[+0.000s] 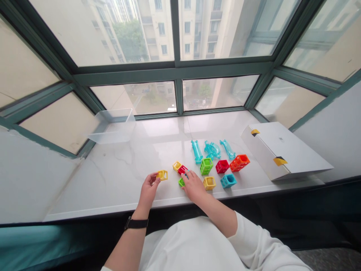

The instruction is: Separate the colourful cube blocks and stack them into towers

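Observation:
My left hand [149, 190] pinches a yellow open-frame cube block [162, 175] between thumb and fingers, just above the white sill. My right hand [194, 186] is lowered over a small group of blocks. Its thumb and index finger are on either side of a green cube block [181, 182], partly hidden by the hand. Its other fingertips touch or nearly touch a red block [182, 169]; a second yellow block [176, 166] sits against the red one's far left end. A bit of blue shows by the fingertips.
Right of my hands stand a green block tower [206, 166], a yellow block [209, 183], a red block [222, 166], a blue block [228, 181] and an orange-red tower [239, 163]. Behind lie clear blue track pieces [196, 151]. A clear bin [115, 130] and white box [287, 150] flank them.

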Available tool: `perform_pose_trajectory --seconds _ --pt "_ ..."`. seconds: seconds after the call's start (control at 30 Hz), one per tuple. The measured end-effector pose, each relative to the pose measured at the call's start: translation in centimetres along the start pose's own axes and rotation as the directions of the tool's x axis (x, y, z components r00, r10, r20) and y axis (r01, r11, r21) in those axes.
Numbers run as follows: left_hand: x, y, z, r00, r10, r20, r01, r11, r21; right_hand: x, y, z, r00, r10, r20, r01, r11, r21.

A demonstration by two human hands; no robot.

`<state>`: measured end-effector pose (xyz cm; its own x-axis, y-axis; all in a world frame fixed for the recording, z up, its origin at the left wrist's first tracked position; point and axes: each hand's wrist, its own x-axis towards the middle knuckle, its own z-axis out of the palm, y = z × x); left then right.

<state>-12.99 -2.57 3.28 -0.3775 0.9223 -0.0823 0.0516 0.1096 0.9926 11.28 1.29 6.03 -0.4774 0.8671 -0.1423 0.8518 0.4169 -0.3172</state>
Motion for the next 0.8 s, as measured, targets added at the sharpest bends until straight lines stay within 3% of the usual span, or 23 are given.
perform_pose_trajectory --seconds 0.2,0.33,0.5,0.67,0.8 --pt "-1.3 3.5 1.6 0.992 -0.104 0.066 0.121 0.931 -0.346 -0.3 -0.1 0.2 1.0 0.003 -0.03 -0.001 0.996 0.084" --pt "-2.2 5.3 3.2 0.983 -0.119 0.143 0.174 0.862 -0.477 -1.2 -0.3 -1.1 0.969 -0.088 -0.232 0.152 0.95 0.273" --pt "-3.4 6.6 5.3 0.948 -0.121 0.294 0.278 0.764 -0.582 -2.7 -0.6 -4.8 0.864 -0.187 -0.467 0.411 0.798 0.441" --pt "-4.0 7.5 7.5 0.899 -0.098 0.426 0.372 0.684 -0.628 -3.6 0.3 -7.2 0.812 -0.172 -0.558 0.477 0.745 0.465" --pt "-4.2 8.3 9.0 0.877 -0.062 0.476 0.384 0.686 -0.618 -4.5 1.8 -8.1 0.791 -0.152 -0.592 0.483 0.748 0.454"
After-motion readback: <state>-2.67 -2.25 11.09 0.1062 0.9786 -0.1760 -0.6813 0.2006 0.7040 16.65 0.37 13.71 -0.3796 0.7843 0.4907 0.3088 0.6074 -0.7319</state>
